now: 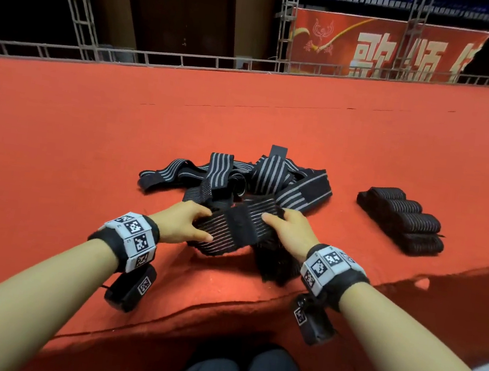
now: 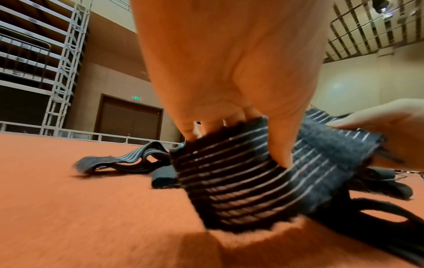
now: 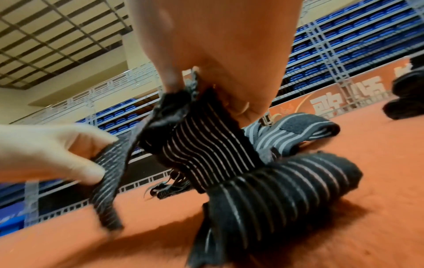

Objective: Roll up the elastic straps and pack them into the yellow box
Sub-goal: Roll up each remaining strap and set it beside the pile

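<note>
near the table (image 1: 275,121) edge the left hand (image 1: 182,222) and right hand (image 1: 291,232) both pinch one elastic strap (image 1: 233,230), not yet rolled, behind it lies a loose pile (image 1: 238,178) left to do, to the right finished rolls (image 1: 400,223), and no yellow box in view.

Ahead of my hands the loose straps (image 1: 238,178) block the way; the rolls (image 1: 400,223) sit well right. I see bare carpet (image 1: 58,149) left and beyond.
</note>
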A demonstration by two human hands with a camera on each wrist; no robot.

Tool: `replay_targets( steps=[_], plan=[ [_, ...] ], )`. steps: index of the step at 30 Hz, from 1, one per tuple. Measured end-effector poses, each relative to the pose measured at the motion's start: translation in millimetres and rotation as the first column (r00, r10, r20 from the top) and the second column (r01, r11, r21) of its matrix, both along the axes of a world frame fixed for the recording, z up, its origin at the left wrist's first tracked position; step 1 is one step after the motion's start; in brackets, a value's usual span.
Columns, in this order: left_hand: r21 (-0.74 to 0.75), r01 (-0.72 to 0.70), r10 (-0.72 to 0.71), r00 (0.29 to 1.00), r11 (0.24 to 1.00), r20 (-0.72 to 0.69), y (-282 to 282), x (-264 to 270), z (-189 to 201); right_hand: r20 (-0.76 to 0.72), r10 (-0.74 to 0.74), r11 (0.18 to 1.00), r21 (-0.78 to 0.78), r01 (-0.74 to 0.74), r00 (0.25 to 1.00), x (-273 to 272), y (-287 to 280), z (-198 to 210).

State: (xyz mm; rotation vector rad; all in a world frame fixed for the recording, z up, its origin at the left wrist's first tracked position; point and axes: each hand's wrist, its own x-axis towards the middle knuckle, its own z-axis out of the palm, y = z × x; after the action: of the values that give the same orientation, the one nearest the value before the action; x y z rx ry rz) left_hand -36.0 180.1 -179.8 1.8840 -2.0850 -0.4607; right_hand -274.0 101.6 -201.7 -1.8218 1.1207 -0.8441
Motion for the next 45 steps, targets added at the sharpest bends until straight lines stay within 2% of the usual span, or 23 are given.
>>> replay_targets(
  steps=[4, 5, 7, 9, 11, 14, 15, 17, 18, 19, 20, 23, 25, 27, 28, 29, 30, 31, 34, 36, 40, 43, 45],
  plan=[
    [0.106, -0.057, 0.054, 0.998, 0.993, 0.034, 1.5, 22.8, -12.4, 0.194, -0.144, 0.984, 0.129, 0.12, 0.97, -13.7, -22.4, -4.1],
    [0.112, -0.081, 0.084, 0.996, 0.99, -0.027, 1.1, 28.2, -16.8, 0.196, -0.141, 0.985, 0.126, 0.117, 0.97, -17.3, -22.9, -4.1],
    [0.121, -0.142, 0.17, 0.946, 0.982, -0.276, 1.6, 36.0, -23.3, 0.203, -0.123, 0.99, 0.096, 0.105, 0.971, -22.5, -19.5, -1.1],
    [0.14, -0.234, 0.271, 0.769, 0.962, -0.579, 5.2, 35.9, -22.8, 0.208, -0.119, 0.993, 0.051, 0.11, 0.971, -25.5, -20.4, -3.7],
    [0.141, -0.32, 0.308, 0.56, 0.937, -0.769, 6.8, 36.9, -20.2, 0.218, -0.148, 0.989, 0.021, 0.147, 0.965, -26.0, -21.7, -5.6],
    [0.08, -0.429, 0.273, 0.41, 0.9, -0.87, 3.5, 40.1, -15.3, 0.224, -0.207, 0.978, 0.036, 0.204, 0.952, -22.7, -20.8, -5.2],
    [0.059, -0.505, 0.269, 0.355, 0.861, -0.896, 1.2, 43.3, -13.8, 0.23, -0.242, 0.97, 0.037, 0.24, 0.943, -22.8, -20.6, -4.2],
    [0.058, -0.692, 0.275, 0.207, 0.719, -0.939, -4.9, 60.9, -12.6, 0.229, -0.34, 0.939, 0.036, 0.341, 0.912, -27.7, -22.0, -2.1],
    [0.048, -0.766, 0.28, 0.175, 0.641, -0.944, -7.0, 72.3, -12.8, 0.201, -0.387, 0.92, 0.014, 0.393, 0.9, -32.6, -23.0, -1.1],
    [0.008, -0.815, 0.298, 0.203, 0.58, -0.933, -7.2, 82.4, -13.0, 0.146, -0.425, 0.902, -0.011, 0.431, 0.893, -37.9, -23.3, 0.3],
    [-0.054, -0.832, 0.318, 0.269, 0.552, -0.909, -7.3, 90.1, -13.1, 0.085, -0.447, 0.892, -0.034, 0.451, 0.891, -42.3, -23.2, 1.5],
    [-0.299, -0.775, 0.286, 0.516, 0.557, -0.807, -6.7, 88.2, 0.7, -0.096, -0.445, 0.895, -0.038, 0.444, 0.89, -46.3, -21.4, 6.5],
    [-0.48, -0.749, 0.249, 0.626, 0.458, -0.739, -3.3, 81.9, 24.9, -0.153, -0.436, 0.899, -0.02, 0.438, 0.887, -44.8, -22.9, 9.3],
    [-0.577, -0.781, 0.198, 0.621, 0.241, -0.758, -3.9, 88.7, 57.6, -0.132, -0.435, 0.898, 0.014, 0.441, 0.891, -45.0, -28.8, 10.0],
    [-0.583, -0.796, 0.155, 0.604, 0.163, -0.782, -1.6, 93.1, 75.4, -0.121, -0.437, 0.896, 0.026, 0.443, 0.891, -46.2, -29.9, 10.0],
    [-0.588, -0.795, 0.128, 0.605, 0.145, -0.786, 0.8, 95.6, 92.8, -0.121, -0.435, 0.897, 0.02, 0.441, 0.892, -47.0, -31.0, 10.1],
    [-0.622, -0.757, 0.107, 0.648, 0.198, -0.754, 2.3, 93.7, 107.4, -0.121, -0.427, 0.904, -0.013, 0.428, 0.896, -47.1, -31.6, 10.1],
    [-0.667, -0.684, 0.091, 0.715, 0.296, -0.693, 2.9, 85.4, 119.8, -0.109, -0.409, 0.912, -0.064, 0.404, 0.906, -46.5, -33.2, 9.8],
    [-0.635, -0.396, 0.128, 0.896, 0.663, -0.425, 3.0, 43.5, 136.5, -0.084, -0.289, 0.932, -0.253, 0.26, 0.954, -37.1, -34.9, 12.4],
    [-0.476, -0.334, 0.133, 0.904, 0.814, -0.407, 3.5, 19.6, 133.4, 0.001, -0.237, 0.935, -0.273, 0.228, 0.972, -26.7, -32.3, 19.3],
    [-0.281, -0.176, 0.016, 0.87, 0.943, -0.493, 5.7, 0.1, 116.7, 0.218, -0.188, 0.96, -0.167, 0.226, 0.958, -9.4, -29.2, 27.7],
    [-0.234, -0.004, -0.102, 0.893, 0.972, -0.438, 7.8, -16.6, 104.7, 0.305, -0.1, 0.978, -0.147, 0.15, 0.947, -4.6, -24.0, 31.7],
    [-0.213, 0.02, -0.123, 0.868, 0.977, -0.481, 9.9, -29.5, 96.6, 0.332, -0.027, 0.987, -0.141, 0.078, 0.943, -3.2, -19.2, 34.8]
  ],
)
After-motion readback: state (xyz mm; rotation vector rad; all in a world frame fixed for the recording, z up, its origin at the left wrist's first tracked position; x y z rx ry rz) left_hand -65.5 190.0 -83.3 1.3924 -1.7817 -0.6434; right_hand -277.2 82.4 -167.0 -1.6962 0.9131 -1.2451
